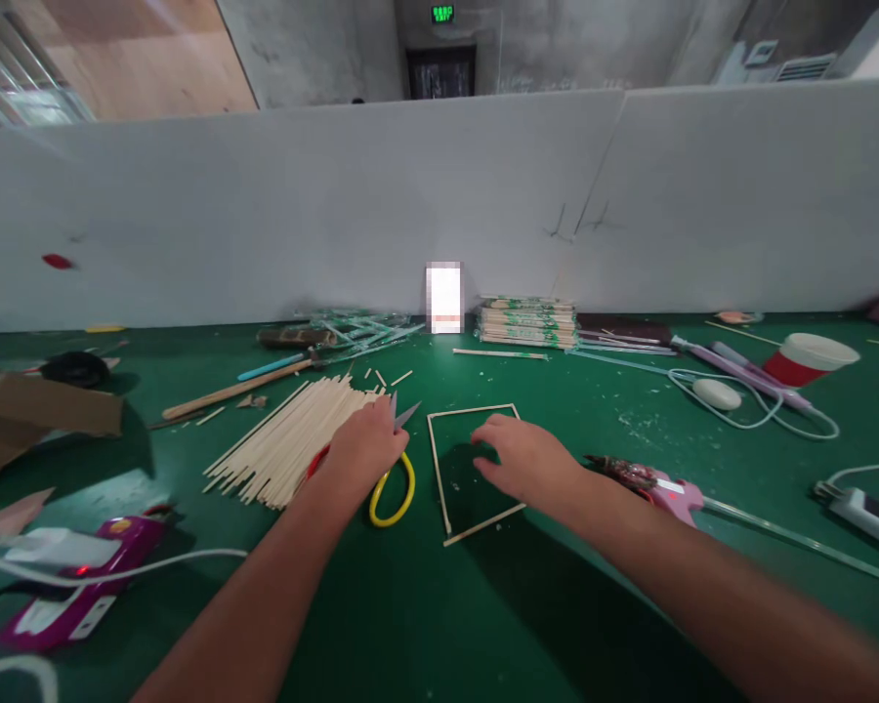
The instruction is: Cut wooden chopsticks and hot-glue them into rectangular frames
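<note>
My left hand (368,441) is closed over the middle of a pair of scissors (394,503), beside a fanned pile of thin wooden sticks (278,444). The scissors' yellow handle loop and parted blades show around the hand, and a bit of red handle shows at its left; my fingertips are hidden. My right hand (517,457) hovers at the right side of a four-sided stick frame (438,474), thumb and fingers apart with nothing between them. That hand covers part of the frame's right side. A pink glue gun (670,493) lies just beyond my right wrist.
Bundled sticks (527,322) stand against the white partition (300,215). To the right are a red-and-white cup (810,361), a looped cable (747,420) and a power strip (871,517). A purple glue gun (84,581) and cardboard (51,415) lie at left.
</note>
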The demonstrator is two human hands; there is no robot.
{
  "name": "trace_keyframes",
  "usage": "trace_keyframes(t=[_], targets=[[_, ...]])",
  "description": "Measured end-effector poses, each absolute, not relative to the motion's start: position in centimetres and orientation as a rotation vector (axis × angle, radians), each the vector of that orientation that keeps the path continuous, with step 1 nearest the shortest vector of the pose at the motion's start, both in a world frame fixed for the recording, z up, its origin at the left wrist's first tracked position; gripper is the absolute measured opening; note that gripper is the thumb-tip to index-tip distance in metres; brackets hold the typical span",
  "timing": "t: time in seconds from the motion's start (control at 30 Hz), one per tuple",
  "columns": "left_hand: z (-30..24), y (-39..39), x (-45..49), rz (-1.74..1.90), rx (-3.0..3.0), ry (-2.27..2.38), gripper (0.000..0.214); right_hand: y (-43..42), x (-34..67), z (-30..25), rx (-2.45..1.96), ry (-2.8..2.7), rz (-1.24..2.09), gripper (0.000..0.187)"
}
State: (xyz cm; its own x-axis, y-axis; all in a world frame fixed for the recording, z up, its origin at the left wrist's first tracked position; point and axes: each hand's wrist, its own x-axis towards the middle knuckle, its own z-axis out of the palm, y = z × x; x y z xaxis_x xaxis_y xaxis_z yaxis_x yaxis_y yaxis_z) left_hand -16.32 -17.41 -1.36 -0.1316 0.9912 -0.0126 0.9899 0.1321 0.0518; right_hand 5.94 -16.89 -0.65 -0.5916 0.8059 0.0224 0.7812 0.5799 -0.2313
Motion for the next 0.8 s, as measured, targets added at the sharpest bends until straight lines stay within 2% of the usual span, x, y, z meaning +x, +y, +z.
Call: trace_keyframes(t=[0.13, 0.27, 0.5, 0.67, 0.8], targets=[[-1.6, -17.5, -15.9, 0.041, 2.115, 2.348, 0.024, -13.2, 3.8, -1.4, -1.306, -2.74, -0.043, 0.025], [-1.7, -17.6, -15.5, 0.036, 2.174, 2.374, 0.024, -10.7, 2.0, -2.3, -1.166, -2.856, -0.109, 0.019], [-2.5, -17.8, -14.5, 0.58, 2.361, 2.131, 0.027, -9.9, 1.8, -2.5, -0.958, -2.951, -0.152, 0.017], [-2.4, -18.3, -13.3, 0.841, 1.9, 1.995, 0.039, -11.3, 2.8, -1.5, -1.049, -2.821, -0.138, 0.017], [-1.2, -19.1, -12.4, 0.975, 1.591, 1.803, 0.024, -13.3, 3.7, -0.3, -1.173, -2.642, -0.045, 0.015]])
